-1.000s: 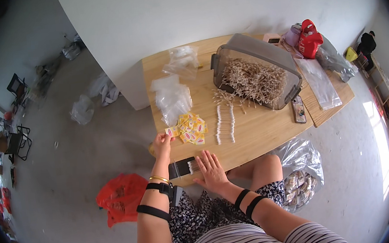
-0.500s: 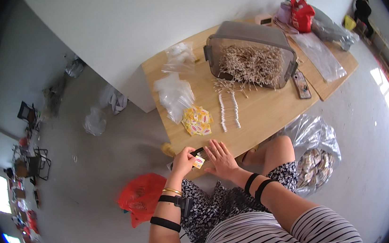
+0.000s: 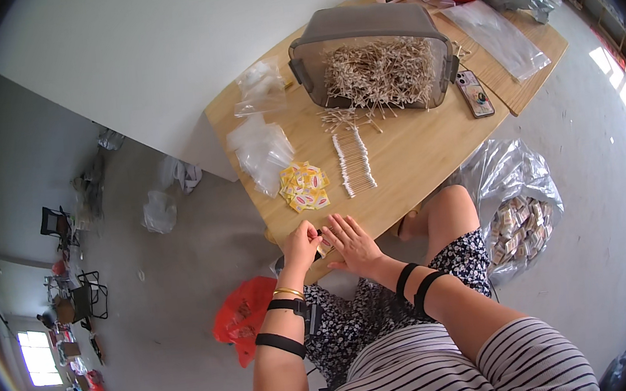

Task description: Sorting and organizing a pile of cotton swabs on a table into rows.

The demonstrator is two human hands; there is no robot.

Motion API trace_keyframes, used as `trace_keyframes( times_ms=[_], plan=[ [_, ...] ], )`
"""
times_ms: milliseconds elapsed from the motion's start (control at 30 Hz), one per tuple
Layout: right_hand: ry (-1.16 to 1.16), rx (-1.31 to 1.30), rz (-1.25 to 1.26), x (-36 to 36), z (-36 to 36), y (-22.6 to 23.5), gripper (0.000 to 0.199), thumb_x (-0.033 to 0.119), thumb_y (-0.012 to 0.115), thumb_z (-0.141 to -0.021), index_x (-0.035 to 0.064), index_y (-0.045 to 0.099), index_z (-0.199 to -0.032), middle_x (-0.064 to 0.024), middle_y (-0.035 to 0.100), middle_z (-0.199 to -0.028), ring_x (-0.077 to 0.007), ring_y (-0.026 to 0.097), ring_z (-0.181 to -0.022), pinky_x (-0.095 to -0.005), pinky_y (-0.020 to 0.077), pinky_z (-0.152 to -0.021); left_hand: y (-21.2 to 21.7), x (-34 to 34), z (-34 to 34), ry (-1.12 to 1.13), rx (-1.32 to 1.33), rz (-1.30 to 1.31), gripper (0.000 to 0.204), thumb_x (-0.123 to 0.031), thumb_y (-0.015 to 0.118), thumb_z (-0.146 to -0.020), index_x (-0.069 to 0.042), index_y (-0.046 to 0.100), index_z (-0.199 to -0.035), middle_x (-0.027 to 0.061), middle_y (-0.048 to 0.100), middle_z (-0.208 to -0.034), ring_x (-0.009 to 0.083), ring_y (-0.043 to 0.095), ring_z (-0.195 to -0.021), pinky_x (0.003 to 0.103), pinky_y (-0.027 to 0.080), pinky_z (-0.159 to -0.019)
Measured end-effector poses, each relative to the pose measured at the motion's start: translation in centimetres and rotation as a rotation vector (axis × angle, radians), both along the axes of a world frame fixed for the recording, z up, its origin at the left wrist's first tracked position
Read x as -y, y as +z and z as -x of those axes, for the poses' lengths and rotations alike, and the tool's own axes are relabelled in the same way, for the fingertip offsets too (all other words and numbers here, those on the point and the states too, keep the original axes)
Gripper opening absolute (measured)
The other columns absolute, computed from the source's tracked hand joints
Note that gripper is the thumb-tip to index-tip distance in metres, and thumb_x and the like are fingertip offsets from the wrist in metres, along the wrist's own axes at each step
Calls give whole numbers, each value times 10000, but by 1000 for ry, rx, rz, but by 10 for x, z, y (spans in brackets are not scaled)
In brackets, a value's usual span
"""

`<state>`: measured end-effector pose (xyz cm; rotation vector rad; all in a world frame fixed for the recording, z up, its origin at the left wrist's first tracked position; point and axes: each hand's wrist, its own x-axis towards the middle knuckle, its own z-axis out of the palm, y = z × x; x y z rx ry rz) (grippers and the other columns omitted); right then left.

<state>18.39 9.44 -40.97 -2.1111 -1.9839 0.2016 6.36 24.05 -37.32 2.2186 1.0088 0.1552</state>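
At the table's near edge my left hand (image 3: 301,245) is closed in a pinch; whatever its fingertips hold is hidden. My right hand (image 3: 353,245) lies flat with fingers stretched, pressing beside a small packet (image 3: 325,248) that is mostly covered by both hands. Something dark shows by the left fingertips. Ahead of the hands is a pile of small yellow-and-white cards (image 3: 304,186). To its right, cotton swabs (image 3: 355,162) lie side by side in a neat row. Clear plastic bags (image 3: 261,153) are stacked behind the cards.
A grey plastic bin (image 3: 367,22) lies on its side, full of loose cotton swabs (image 3: 380,74). A phone (image 3: 475,94) lies right of it. A large clear sack (image 3: 512,167) of packets stands on the floor at right, a red bag (image 3: 246,317) at left. More bags sit at the back right.
The view has shifted. The yellow-and-white card seen at my left fingertips is now largely hidden. My left hand has come closer to the right one, which stays flat.
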Motion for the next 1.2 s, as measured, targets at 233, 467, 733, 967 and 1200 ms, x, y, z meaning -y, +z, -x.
trace_keyframes(
  times_ms=[233,467,733,967,1200],
  plan=[
    [1,12,14,0,0,5,956,694,459,-941,63,211,-1617,-190,198,-1674,-330,117,-1570,-470,70,-1283,-17,1,-1,83,59,-84,196,-99,802,-819,-50,623,-882,88,688,-813,212,676,-714,344,544,-691],
    [-2,33,71,-2,0,1,954,692,465,-937,80,207,-1622,-181,176,-1683,-324,111,-1572,-463,65,-1283,-5,1,50,264,-103,-264,225,-245,793,-842,-56,678,-877,98,705,-870,282,697,-804,405,551,-748],
    [-35,40,112,-5,7,-3,962,695,471,-934,98,185,-1631,-172,137,-1695,-317,78,-1579,-476,47,-1281,3,18,45,52,-465,-424,291,-363,728,-835,-74,753,-807,122,727,-844,303,706,-846,455,518,-821],
    [-30,101,97,-23,32,-7,954,702,450,-939,109,176,-1635,-170,131,-1697,-317,64,-1582,-482,42,-1279,3,7,32,-28,-671,-492,267,-328,692,-802,-69,753,-778,134,747,-814,302,725,-787,459,502,-842],
    [-23,63,69,-26,36,-7,921,711,424,-946,120,228,-1625,-158,156,-1694,-304,86,-1580,-487,50,-1278,-6,3,56,177,-282,-171,241,-288,696,-802,-58,705,-732,166,700,-725,360,697,-714,458,543,-689]
  ],
)
